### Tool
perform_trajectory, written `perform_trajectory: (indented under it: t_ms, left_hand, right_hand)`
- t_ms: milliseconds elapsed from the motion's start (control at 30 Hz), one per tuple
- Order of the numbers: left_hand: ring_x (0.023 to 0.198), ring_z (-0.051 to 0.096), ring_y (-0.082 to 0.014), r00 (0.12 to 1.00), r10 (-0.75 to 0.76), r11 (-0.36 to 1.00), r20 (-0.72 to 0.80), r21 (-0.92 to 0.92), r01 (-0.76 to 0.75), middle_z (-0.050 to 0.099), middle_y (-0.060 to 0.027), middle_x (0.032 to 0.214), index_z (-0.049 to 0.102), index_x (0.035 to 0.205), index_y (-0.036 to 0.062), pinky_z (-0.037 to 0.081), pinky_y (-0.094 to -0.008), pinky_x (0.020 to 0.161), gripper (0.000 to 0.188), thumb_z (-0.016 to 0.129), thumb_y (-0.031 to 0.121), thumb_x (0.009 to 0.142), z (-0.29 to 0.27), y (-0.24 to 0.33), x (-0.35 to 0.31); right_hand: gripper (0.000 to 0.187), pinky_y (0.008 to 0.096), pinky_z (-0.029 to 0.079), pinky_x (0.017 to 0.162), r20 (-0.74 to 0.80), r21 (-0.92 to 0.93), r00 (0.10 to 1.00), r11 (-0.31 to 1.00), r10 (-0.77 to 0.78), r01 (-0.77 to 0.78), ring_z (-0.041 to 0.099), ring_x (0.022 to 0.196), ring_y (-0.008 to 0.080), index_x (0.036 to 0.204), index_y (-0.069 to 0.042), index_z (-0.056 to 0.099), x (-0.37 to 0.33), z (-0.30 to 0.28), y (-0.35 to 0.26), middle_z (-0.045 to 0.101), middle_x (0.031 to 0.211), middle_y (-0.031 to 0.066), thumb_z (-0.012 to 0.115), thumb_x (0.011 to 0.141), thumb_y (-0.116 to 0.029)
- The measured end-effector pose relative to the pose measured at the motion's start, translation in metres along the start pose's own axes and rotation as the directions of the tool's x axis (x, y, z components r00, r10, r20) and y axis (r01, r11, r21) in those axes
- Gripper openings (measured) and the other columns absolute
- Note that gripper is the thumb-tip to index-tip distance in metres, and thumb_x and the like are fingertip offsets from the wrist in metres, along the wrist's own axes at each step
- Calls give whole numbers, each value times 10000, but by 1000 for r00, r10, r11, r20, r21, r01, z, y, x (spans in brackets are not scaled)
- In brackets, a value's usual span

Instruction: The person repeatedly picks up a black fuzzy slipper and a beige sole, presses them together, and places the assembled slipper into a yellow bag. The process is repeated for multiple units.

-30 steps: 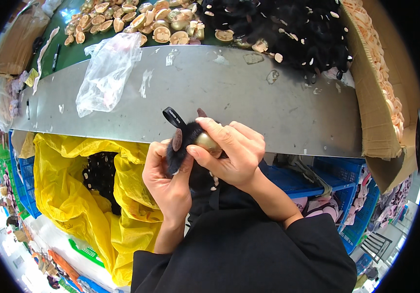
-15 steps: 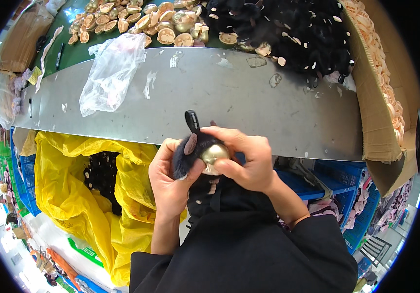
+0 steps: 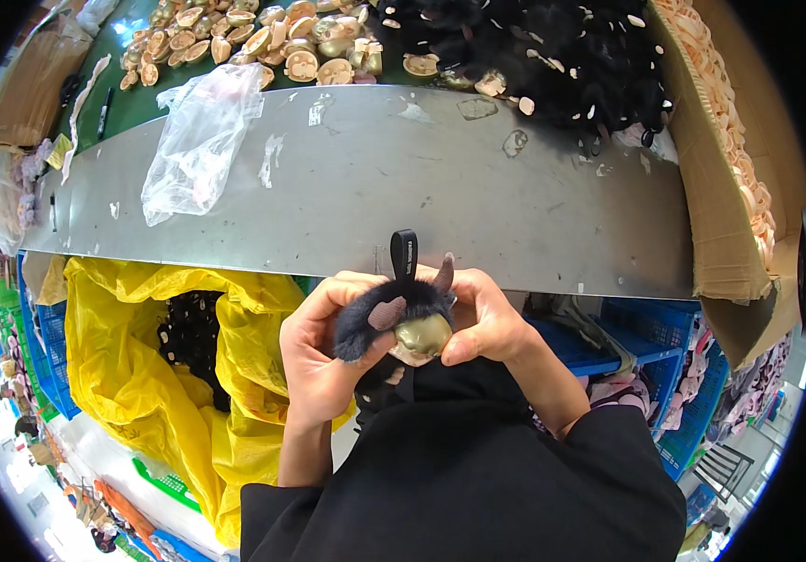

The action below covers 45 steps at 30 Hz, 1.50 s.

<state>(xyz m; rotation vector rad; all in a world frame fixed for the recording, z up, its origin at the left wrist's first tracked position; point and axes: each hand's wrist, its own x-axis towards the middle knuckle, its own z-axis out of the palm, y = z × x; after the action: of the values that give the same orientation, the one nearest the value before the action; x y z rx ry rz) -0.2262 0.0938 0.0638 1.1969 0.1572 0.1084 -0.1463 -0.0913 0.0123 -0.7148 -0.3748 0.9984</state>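
A grey metal counter (image 3: 403, 206) spans the view; a yellow bag (image 3: 122, 375) gapes below its edge, a cardboard box (image 3: 723, 253) stands right, a clear plastic bag (image 3: 195, 155) lies left. Near that edge, left hand (image 3: 317, 361) and right hand (image 3: 495, 323) together clamp a black furry toy (image 3: 358, 330) — gold shell (image 3: 424, 335) showing.

Left hand (image 3: 319, 354): most fingers hidden behind black furry toy (image 3: 358, 330). Right hand (image 3: 489, 323): lower fingers also out of sight there. Far beyond both hands, gold shells (image 3: 301, 66) and black furry heap (image 3: 571, 80) cut by upper edge. Left of hands, dark pieces (image 3: 192, 337) partly covered by yellow bag (image 3: 131, 375), too small to tell.
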Motion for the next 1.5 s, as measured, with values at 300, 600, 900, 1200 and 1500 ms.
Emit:
perform_trajectory:
  t_ms: [300,600,900,1200,1500]
  left_hand:
    - [1034,526,-162,970,-36,999,241,15,33,530,-81,1102,590,1092,-10,414,-284,933,406,824,91,776,-18,12,8]
    - [1016,556,-190,899,-113,975,422,220,20,552,-93,1118,564,1201,8,435,-295,925,585,900,61,725,-24,48,-1]
    - [947,596,-218,942,-104,879,318,472,-63,622,-87,1064,634,1153,39,465,-311,821,526,884,139,701,-19,51,6]
    - [794,583,-253,909,163,855,384,404,-324,646,-81,907,669,1018,60,473,-361,772,451,792,-55,600,-18,35,-4]
    - [950,676,-322,879,319,869,353,262,-421,661,-188,1050,490,1196,4,526,-408,853,621,788,-71,657,-13,17,-18]
  right_hand:
    - [438,374,477,793,80,-839,901,460,-426,292,570,910,285,955,15,612,-5,41,-16,580,1047,139,913,679,-142]
    - [333,363,470,620,180,-788,821,420,-542,450,572,718,310,882,-21,610,-12,66,-8,586,868,129,891,736,-124]
    - [376,381,474,641,170,-852,874,378,-454,362,521,744,333,991,-13,573,1,54,-17,539,850,132,826,713,-34]
    - [295,339,424,537,399,-805,748,189,-530,563,491,651,269,793,-26,529,3,42,-4,458,767,95,759,615,-75]
    - [369,265,374,434,452,-816,570,-61,-686,574,471,518,166,757,-43,580,0,43,-9,455,712,49,757,810,-363]
